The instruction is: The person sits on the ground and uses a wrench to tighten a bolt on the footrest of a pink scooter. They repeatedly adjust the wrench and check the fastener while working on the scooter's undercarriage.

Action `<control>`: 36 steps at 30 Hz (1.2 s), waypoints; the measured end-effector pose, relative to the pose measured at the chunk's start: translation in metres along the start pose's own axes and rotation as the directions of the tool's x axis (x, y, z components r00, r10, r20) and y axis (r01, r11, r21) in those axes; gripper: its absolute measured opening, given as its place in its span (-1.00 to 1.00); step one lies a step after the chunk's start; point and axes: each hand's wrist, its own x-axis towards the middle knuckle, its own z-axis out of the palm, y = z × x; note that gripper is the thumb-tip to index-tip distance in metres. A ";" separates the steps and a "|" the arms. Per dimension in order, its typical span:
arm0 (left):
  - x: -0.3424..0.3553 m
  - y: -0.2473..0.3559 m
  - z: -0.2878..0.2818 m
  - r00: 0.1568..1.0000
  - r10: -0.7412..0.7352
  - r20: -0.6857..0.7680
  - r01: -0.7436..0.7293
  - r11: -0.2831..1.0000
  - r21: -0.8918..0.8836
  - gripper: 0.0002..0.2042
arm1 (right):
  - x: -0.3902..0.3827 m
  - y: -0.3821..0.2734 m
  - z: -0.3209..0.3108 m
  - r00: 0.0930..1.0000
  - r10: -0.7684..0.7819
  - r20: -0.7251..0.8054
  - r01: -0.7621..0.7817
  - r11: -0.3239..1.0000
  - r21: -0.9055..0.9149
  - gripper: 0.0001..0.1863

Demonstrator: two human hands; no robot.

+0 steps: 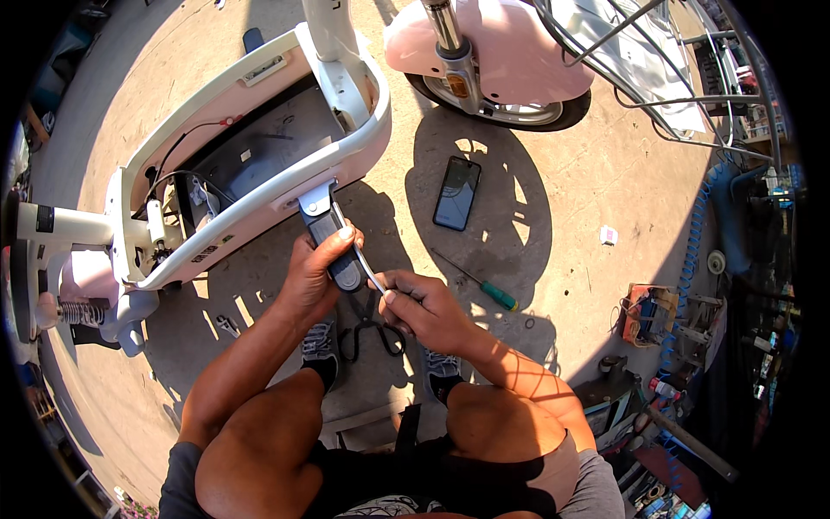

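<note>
the left hand point(316, 270) is wrapped around a grey footrest point(347, 272), an oblong, ribbed pad on the near side of the pink-and-white scooter body point(259, 201), a hollow shell with a smooth, rounded rim. its thumb rests against a slim metal rod point(367, 266) alongside the pad. the right hand point(415, 303) pinches the rod's near end, fingers curled. on the rough concrete floor point(588, 190), black loop-handled scissors point(367, 313) lie near; a green-handled screwdriver point(499, 295) and a flat, glass-faced phone point(456, 195) lie right.
</note>
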 end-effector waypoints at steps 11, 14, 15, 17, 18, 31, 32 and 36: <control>-0.016 -0.009 -0.021 0.990 -0.131 -0.045 0.109 0.934 -0.339 -0.61 | -0.022 0.014 -0.017 0.998 0.050 0.044 -0.055 0.990 0.127 -0.71; -0.021 -0.011 -0.031 0.986 -0.164 0.011 0.158 0.923 -0.351 -0.67 | -0.023 0.020 -0.022 0.994 0.098 0.049 -0.106 0.973 0.206 -0.72; -0.021 -0.020 -0.044 0.984 -0.177 0.028 0.176 0.923 -0.343 -0.69 | -0.022 0.022 -0.022 0.992 0.118 0.044 -0.125 0.973 0.193 -0.72; -0.021 -0.026 -0.054 0.983 -0.178 0.033 0.181 0.953 -0.245 -0.72 | -0.019 0.026 -0.023 0.987 0.161 0.029 -0.163 0.972 0.166 -0.73; -0.022 -0.029 -0.059 0.986 -0.164 0.020 0.165 0.975 -0.150 -0.73 | -0.018 0.031 -0.023 0.984 0.174 0.033 -0.177 0.972 0.156 -0.73; -0.027 -0.030 -0.057 0.970 -0.175 -0.171 0.184 0.982 0.041 -0.77 | -0.008 0.049 -0.020 0.974 0.194 0.114 -0.211 0.963 0.165 -0.74; -0.026 -0.032 -0.063 0.972 -0.161 -0.173 0.171 0.984 0.043 -0.79 | -0.007 0.050 -0.019 0.976 0.180 0.122 -0.199 0.965 0.173 -0.75; -0.024 -0.036 -0.075 0.969 -0.111 -0.219 0.121 0.992 0.033 -0.83 | -0.006 0.052 -0.017 0.975 0.174 0.142 -0.196 0.967 0.165 -0.77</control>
